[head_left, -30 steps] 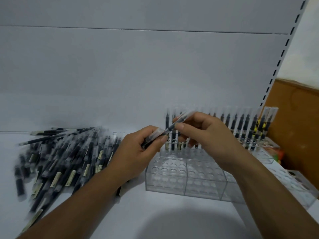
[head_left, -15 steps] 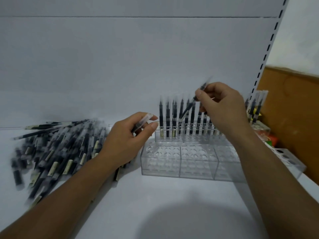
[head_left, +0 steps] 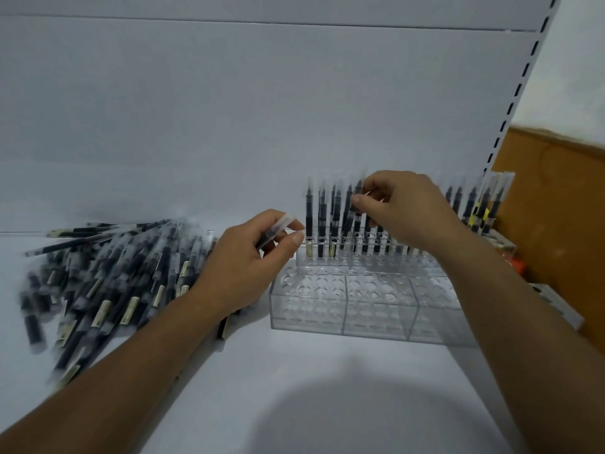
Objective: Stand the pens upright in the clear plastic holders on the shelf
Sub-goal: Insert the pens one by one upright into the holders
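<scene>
A clear plastic holder (head_left: 340, 309) with rows of round holes stands on the white shelf (head_left: 327, 404). Several black pens (head_left: 322, 221) stand upright in its back row. My right hand (head_left: 402, 211) pinches one pen (head_left: 355, 208) at its upper end, slightly tilted, its lower end down among the back-row pens. My left hand (head_left: 248, 257) holds another pen (head_left: 278, 229) by thumb and fingers, just left of the holder. A big loose pile of pens (head_left: 114, 276) lies on the shelf at the left.
The shelf's white back panel rises behind everything. A slotted upright (head_left: 520, 90) runs along the right. Beyond it is a brown board (head_left: 556, 224). More clear holders (head_left: 556, 303) and small coloured items sit at the far right.
My right hand has carried its pen from my left hand up and over to the back row and lowered it there, turning it nearly upright. My left hand keeps its pen.
</scene>
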Demonstrator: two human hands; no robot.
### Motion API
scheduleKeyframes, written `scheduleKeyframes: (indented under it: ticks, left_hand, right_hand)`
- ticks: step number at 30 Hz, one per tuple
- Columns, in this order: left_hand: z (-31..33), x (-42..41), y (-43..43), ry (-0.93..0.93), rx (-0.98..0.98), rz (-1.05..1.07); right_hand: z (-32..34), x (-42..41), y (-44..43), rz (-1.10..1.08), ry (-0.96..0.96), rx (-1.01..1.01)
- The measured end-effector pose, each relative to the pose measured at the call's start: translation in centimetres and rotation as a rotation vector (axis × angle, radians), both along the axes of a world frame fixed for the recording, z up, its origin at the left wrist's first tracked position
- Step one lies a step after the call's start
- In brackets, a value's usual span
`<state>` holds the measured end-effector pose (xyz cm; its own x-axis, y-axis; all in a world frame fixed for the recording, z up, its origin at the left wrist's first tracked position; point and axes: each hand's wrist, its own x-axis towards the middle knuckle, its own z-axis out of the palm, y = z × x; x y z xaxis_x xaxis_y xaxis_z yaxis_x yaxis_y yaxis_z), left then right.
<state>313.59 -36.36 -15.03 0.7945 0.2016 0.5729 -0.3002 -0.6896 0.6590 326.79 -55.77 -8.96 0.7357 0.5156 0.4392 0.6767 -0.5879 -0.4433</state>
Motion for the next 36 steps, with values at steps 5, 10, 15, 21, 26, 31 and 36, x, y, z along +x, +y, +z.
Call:
scheduleKeyframes:
  ticks: [5, 10, 15, 21, 26, 31, 36]
  left_hand:
    - [0.2, 0.0, 0.2, -0.007, -0.022, 0.028]
    - [0.2, 0.2, 0.3, 0.01, -0.007, 0.037]
    - [0.3, 0.2, 0.5, 0.018, -0.011, 0.075]
    - [0.6, -0.1, 0.1, 0.043, -0.022, 0.103]
    - [1.1, -0.1, -0.7, 0.036, 0.046, 0.058]
    - [1.4, -0.1, -1.6, 0.005, 0.125, 0.026]
    - [1.6, -0.3, -2.0, 0.031, 0.097, 0.027]
  right_hand:
    - [0.5, 0.4, 0.2, 0.028, -0.005, -0.063]
    - [0.3, 0.7, 0.8, 0.017, -0.019, -0.132]
    - [-0.6, 0.5, 0.6, 0.041, 0.036, -0.151]
    - [-0.3, -1.4, -0.8, 0.091, 0.056, 0.061]
    - [-0.1, -4.3, 1.0, 0.373, 0.205, 0.19]
    - [-0.9, -5.3, 2.0, 0.446, 0.189, 0.258]
    - [-0.9, -5.2, 2.0, 0.445, 0.329, 0.422]
